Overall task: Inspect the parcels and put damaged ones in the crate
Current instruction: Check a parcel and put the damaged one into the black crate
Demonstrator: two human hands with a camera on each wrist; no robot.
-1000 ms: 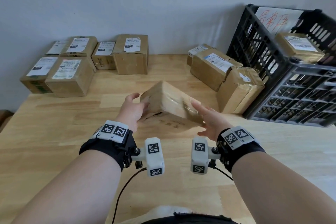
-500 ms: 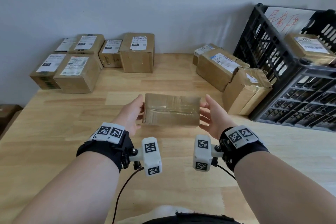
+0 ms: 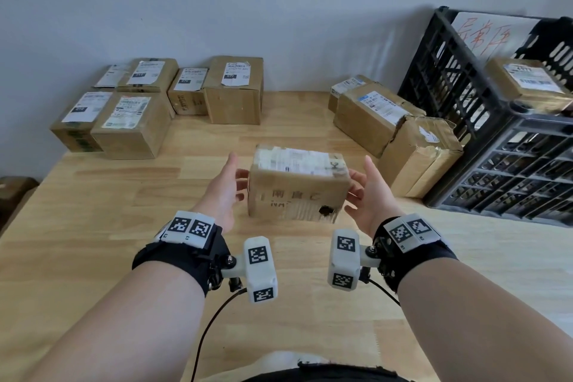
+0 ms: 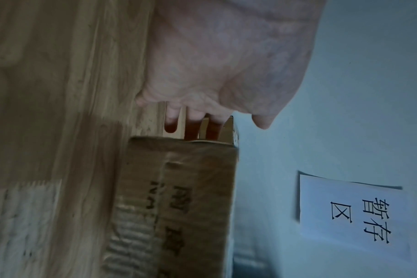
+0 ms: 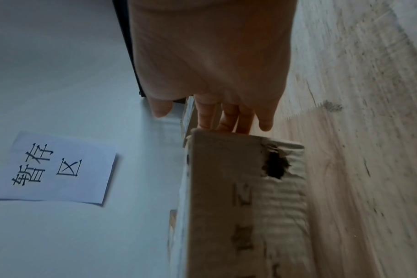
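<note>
- The parcel (image 3: 297,183) sits between the two hands just over the desk (image 3: 93,226), in front of the crate's (image 3: 496,146) near-left corner; whether its base touches the wood I cannot tell.
- The left hand (image 3: 221,192) has straight fingers laid against the parcel's left end, thumb up and free; the left wrist view shows the fingertips (image 4: 193,129) going behind the end flap.
- The right hand (image 3: 370,195) mirrors it on the right end, fingers (image 5: 229,118) flat on the cardboard, thumb clear. Neither hand curls round anything; they press the parcel between them.
- A dark hole (image 5: 275,165) is punched through the face turned to the person, low and toward the crate, with the liner torn away to bare ribbed corrugation around it. That reads as damage, so this one likely belongs in the crate, where a labelled box (image 3: 530,84) already lies.
- Handling, as a judgement: it looks light and fairly stiff, but the wall near the hole is weakened and may buckle under a squeeze.
- Hold is best kept on the two short ends, palms flat, or with fingers under the base; avoid pressing the holed face, and the taped top may be slick.
</note>
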